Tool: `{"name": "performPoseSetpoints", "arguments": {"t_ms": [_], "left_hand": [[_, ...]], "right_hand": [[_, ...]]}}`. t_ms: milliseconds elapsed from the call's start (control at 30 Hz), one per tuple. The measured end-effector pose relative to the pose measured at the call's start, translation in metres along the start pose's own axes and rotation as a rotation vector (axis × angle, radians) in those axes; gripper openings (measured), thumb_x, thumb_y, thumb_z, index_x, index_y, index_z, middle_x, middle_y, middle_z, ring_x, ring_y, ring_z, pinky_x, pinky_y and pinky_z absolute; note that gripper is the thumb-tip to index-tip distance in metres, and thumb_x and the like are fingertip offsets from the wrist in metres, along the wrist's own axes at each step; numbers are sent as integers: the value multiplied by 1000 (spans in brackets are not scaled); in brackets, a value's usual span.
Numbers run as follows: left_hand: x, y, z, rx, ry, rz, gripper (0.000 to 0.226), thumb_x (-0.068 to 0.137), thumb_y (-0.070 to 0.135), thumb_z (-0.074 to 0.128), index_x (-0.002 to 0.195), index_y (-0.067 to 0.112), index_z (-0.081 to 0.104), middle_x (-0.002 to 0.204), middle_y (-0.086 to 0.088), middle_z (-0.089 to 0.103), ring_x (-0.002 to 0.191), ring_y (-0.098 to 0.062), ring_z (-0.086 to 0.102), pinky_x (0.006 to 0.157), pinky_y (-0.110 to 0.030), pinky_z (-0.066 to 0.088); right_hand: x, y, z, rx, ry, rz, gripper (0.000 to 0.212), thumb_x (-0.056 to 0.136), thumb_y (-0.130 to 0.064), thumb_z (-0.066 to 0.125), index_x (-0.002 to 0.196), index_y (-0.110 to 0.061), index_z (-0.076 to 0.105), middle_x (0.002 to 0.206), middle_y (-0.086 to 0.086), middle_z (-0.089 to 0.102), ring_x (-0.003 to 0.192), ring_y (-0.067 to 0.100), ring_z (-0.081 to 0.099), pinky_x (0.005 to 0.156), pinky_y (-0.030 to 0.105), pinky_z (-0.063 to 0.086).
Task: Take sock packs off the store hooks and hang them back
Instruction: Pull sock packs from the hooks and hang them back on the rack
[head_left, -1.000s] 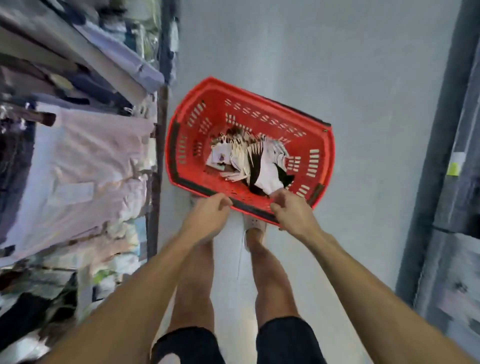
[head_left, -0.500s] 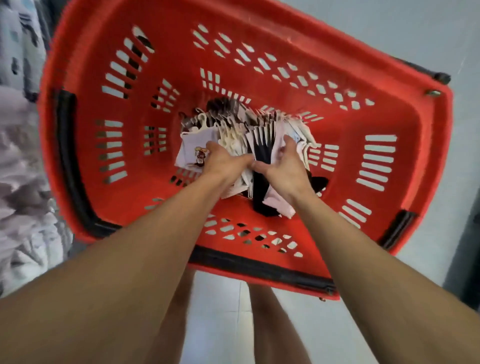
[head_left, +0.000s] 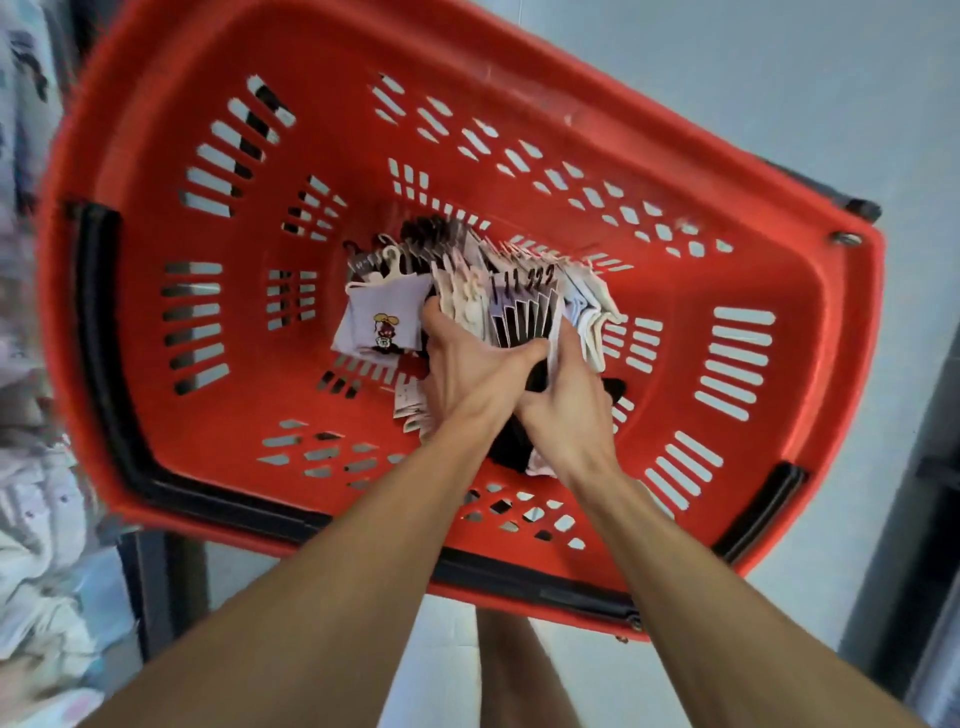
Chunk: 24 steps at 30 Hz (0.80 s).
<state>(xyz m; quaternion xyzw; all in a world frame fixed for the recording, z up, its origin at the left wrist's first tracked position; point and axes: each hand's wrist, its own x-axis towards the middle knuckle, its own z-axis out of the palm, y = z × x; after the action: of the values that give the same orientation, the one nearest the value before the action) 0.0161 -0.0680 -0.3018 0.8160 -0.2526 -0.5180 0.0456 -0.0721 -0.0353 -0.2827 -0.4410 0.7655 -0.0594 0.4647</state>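
1. Head view, hidden parts: the fingertips of both grips are buried in the stack of sock packs (head_left: 519, 306). How far they wrap round it cannot be seen; only knuckles, thumbs and the backs show.
2. The near ends of the packs are covered by the two grips and the wrists. A black sock (head_left: 511, 447) and a few pale card tags poke out beneath them, over the floor of the red basket (head_left: 156, 156).
3. The basket fills most of the view, and its top-left rim is cut off by the frame edge. Print on the pack cards is too small to read.
4. Left of the basket, pale folded clothes (head_left: 36, 519) are blurred. Right of it, a dark upright (head_left: 924, 519) is cut by the frame edge.
5. The left grip (head_left: 467, 374) is curled round the left side of the stack, its thumb lying across toward the other grip.
6. The right grip (head_left: 566, 400) is curled round the right side, pinching the white packs there. It touches the left grip at the thumb.
7. The sock packs stand fanned in the middle of the basket, their small hooks pointing toward its far wall. They sit between the two grips and just beyond them. Whether the stack is raised off the basket floor cannot be told.
8. A white sock with a cartoon print (head_left: 382, 317) lies just left of the left grip, against the stack. Whether it is held cannot be told.
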Motion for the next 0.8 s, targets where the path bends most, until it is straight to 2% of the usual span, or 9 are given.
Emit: {"name": "performPoseSetpoints", "arguments": {"t_ms": [133, 200, 300, 333, 400, 500, 633, 733, 800], "left_hand": [[-28, 3, -37, -179, 20, 135, 105, 56, 49, 74, 142, 31, 18, 124, 1, 61, 107, -25, 63, 95, -42, 52], [-44, 11, -65, -291, 13, 217, 103, 57, 44, 76, 142, 28, 21, 122, 5, 62, 108, -16, 64, 98, -39, 52], [-72, 24, -114, -486, 12, 364, 91, 60, 30, 81, 133, 27, 27, 115, 15, 59, 99, 10, 63, 90, -14, 51], [-84, 30, -133, -524, 17, 401, 92, 60, 31, 82, 133, 28, 27, 118, 13, 58, 102, 12, 62, 89, -12, 50], [-111, 40, -169, -584, 41, 457, 94, 59, 37, 81, 135, 26, 28, 127, 9, 57, 112, 5, 60, 95, -17, 50], [-159, 53, -221, -696, 121, 518, 91, 61, 37, 78, 138, 23, 32, 127, 7, 59, 115, -1, 61, 97, -25, 51], [-236, 68, -289, -912, 175, 566, 97, 63, 33, 77, 145, 3, 34, 128, -12, 61, 122, -32, 59, 104, -59, 46], [-311, 77, -332, -1100, 193, 597, 72, 67, 29, 74, 134, 14, 54, 122, -10, 68, 114, -27, 66, 94, -47, 54], [-366, 80, -356, -1271, 191, 565, 73, 66, 29, 74, 134, 11, 53, 121, -8, 70, 109, -23, 68, 85, -39, 56]], "right_hand": [[-24, -27, -18, 117, -19, -133, 77, 77, -40, 68, 145, -42, 31, 132, -14, 58, 117, 8, 59, 95, 39, 51], [-40, -47, -34, 184, -36, -187, 74, 82, -44, 65, 147, -45, 30, 137, -16, 53, 117, 4, 57, 95, 34, 50], [-68, -88, -66, 286, -27, -266, 49, 93, -54, 48, 141, -48, 39, 135, -17, 52, 110, 5, 60, 91, 28, 51], [-77, -106, -77, 295, -17, -301, 41, 96, -52, 45, 137, -48, 44, 130, -16, 54, 106, 7, 63, 89, 31, 53], [-95, -143, -97, 301, -7, -366, 30, 97, -42, 50, 127, -46, 51, 115, -13, 60, 95, 12, 66, 81, 37, 55], [-126, -206, -125, 326, -4, -454, 34, 84, -34, 67, 115, -43, 53, 98, -15, 62, 75, 7, 62, 68, 30, 54], [-187, -286, -165, 322, -82, -603, 37, 73, -37, 72, 106, -44, 56, 92, -8, 62, 76, 10, 57, 69, 35, 51], [-252, -341, -196, 256, -101, -786, 35, 73, -40, 71, 104, -45, 57, 102, -20, 57, 102, 7, 58, 88, 32, 49], [-298, -372, -215, 253, -165, -863, 38, 73, -40, 74, 106, -43, 57, 109, -21, 61, 108, 6, 60, 91, 30, 50]]}}
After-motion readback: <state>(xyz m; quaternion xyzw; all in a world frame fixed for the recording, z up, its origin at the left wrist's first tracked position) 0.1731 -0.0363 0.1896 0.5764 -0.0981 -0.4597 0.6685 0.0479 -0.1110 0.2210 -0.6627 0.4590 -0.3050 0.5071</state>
